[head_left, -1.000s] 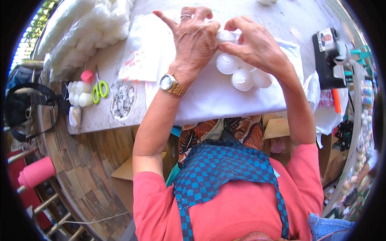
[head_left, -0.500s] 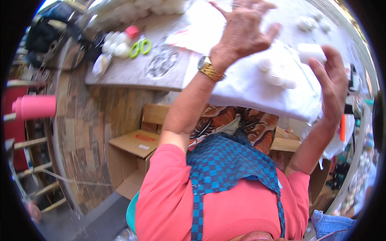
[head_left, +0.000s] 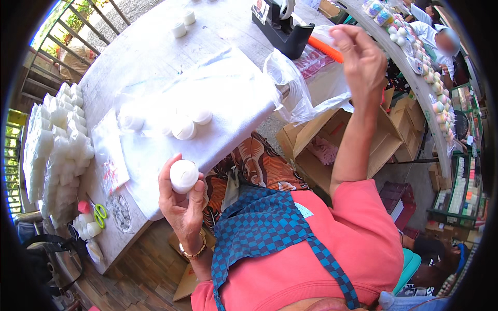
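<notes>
My left hand [head_left: 181, 205] is closed around a small white round jar [head_left: 184, 175], held up just off the near edge of the table. Behind it a white sheet [head_left: 233, 93] covers the table [head_left: 150, 46], with three more white jars [head_left: 184, 128] lying on it. My right hand [head_left: 360, 62] is raised to the right, beside a black tape dispenser [head_left: 282, 28] and an orange-handled tool [head_left: 327, 49]. Its fingers are pinched together; whether anything is between them is hidden.
Bagged stacks of white jars [head_left: 57, 150] line the table's left end, with green scissors [head_left: 100, 211] and small bottles near them. A clear plastic bag [head_left: 298, 90] hangs off the table over an open cardboard box [head_left: 337, 140]. Another person [head_left: 441, 39] is at a far bench.
My left hand has come off the sheet toward me with one white jar in it. My right hand has lifted up and away to the right, near the tape dispenser. The view has swung.
</notes>
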{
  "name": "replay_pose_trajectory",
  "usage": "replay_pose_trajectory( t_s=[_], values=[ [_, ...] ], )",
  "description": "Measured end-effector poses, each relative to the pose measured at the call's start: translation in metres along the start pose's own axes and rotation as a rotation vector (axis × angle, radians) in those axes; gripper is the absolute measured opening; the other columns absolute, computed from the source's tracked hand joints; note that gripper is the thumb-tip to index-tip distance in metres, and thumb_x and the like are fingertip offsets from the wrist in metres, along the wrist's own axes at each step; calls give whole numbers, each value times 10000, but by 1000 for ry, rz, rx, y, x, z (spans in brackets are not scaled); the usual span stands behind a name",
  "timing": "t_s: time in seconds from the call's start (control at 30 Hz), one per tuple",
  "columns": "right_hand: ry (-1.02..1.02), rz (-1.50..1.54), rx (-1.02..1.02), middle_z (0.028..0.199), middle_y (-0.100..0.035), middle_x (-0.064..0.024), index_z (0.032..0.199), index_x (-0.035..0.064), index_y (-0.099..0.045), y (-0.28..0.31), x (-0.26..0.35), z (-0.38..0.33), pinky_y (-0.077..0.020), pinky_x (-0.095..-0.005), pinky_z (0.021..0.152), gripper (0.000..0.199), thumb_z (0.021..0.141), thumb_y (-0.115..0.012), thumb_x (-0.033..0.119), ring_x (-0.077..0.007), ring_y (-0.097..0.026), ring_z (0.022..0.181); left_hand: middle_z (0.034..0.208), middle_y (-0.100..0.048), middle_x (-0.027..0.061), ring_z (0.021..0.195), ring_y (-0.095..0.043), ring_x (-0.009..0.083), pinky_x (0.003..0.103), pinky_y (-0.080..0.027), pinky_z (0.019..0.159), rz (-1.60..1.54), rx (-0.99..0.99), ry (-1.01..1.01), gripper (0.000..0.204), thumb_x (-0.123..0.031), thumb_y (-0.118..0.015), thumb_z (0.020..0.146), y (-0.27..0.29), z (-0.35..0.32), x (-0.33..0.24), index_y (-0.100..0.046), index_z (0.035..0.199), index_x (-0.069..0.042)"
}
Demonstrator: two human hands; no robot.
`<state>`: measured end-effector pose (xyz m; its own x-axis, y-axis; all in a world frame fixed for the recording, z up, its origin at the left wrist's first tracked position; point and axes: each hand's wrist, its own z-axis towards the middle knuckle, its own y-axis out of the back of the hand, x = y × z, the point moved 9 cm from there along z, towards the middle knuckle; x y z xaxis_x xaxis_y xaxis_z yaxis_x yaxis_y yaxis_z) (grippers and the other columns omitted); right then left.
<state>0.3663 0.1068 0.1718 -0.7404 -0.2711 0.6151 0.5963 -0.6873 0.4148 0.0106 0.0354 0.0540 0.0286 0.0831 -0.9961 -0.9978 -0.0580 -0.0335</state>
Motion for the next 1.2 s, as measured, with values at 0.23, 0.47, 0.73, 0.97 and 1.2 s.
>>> replay_pose_trajectory(
  t_s=[0.23, 0.47, 0.73, 0.97, 1.2],
  values=[
    [-3, -666, 505, 1087, -689, -214, 1151, 78, -678, -74, -199, 36, -518, -450, 896, 363, 876, -668, 313, -382, -667, 1010, 1108, -594, 66, 973, -618, 140, 267, -483, 887, -146, 73, -71, 559, 43, -719, 819, -28, -4, -7, -485, 1323, -17],
    [187, -932, 397, 1113, -668, -188, 1178, 69, -634, -81, -205, 30, -518, -479, 859, 366, 908, -629, 317, -380, -654, 1015, 1189, -604, 130, 1112, -583, 183, 315, -470, 969, 88, 122, -176, 593, -23, -788, 802, -26, -11, -20, -452, 1291, -32],
    [-5, -500, -160, 1014, -679, -131, 1172, 15, -617, 13, -208, 43, -528, -380, 833, 509, 869, -628, 424, -270, -683, 906, 1201, -604, 157, 1023, -623, 184, 323, -505, 936, -182, 136, -76, 574, -9, -758, 821, -24, -12, -9, -445, 1303, -17],
    [-135, 357, 268, 924, -619, -56, 1252, -20, -546, 3, -40, -31, -429, -222, 583, 381, 977, -495, 238, -86, -546, 721, 1212, -600, 162, 1048, -628, 201, 338, -509, 943, -47, 51, -165, 582, 44, -736, 815, -12, -15, -11, -448, 1317, -12],
    [485, 312, 834, 952, -655, -181, 1192, -38, -642, -58, 123, -135, -544, -342, 683, 408, 893, -678, 238, -263, -667, 772, 1223, -572, 110, 1092, -594, 173, 297, -502, 925, -161, -7, -180, 533, 86, -728, 783, -1, -28, -12, -546, 1269, -39]
  ],
)
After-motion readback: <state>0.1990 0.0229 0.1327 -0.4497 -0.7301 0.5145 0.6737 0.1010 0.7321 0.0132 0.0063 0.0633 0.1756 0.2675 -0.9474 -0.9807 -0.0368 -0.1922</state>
